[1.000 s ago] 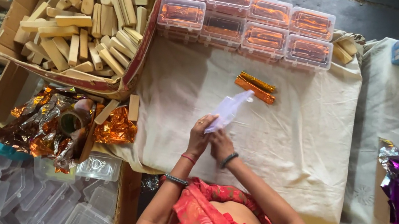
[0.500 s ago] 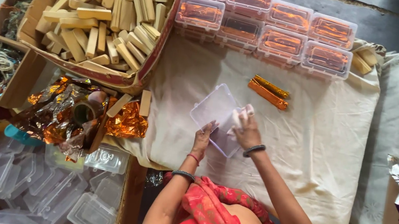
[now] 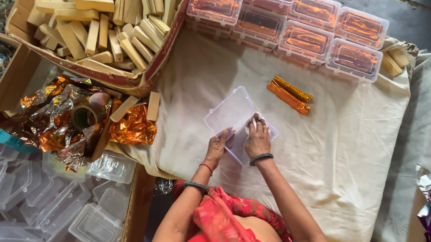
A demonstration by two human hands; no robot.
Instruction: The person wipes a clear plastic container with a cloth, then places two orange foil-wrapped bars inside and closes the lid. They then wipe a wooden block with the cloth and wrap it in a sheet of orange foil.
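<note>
— What has changed since half a second ago?
— The right hand [image 3: 258,139] has slid down from the far edge of the clear plastic box [image 3: 232,113] and now lies on its near half, fingers bent over a small white cloth [image 3: 253,121]. The left hand [image 3: 217,148] has hardly moved.

— What are the fingers doing?
— The left fingers lie nearly flat, pressing the box's near left edge without gripping it. The right ones curl loosely over the cloth; I cannot tell whether they pinch it.

— Where is the box?
— Open on the cream sheet [image 3: 333,153] covering the desk, just in front of the person. Two orange foil-wrapped sticks [image 3: 289,94] lie near it, and filled boxes [image 3: 287,19] stand in rows beyond. A carton of wooden blocks [image 3: 97,11] sits to the left.
</note>
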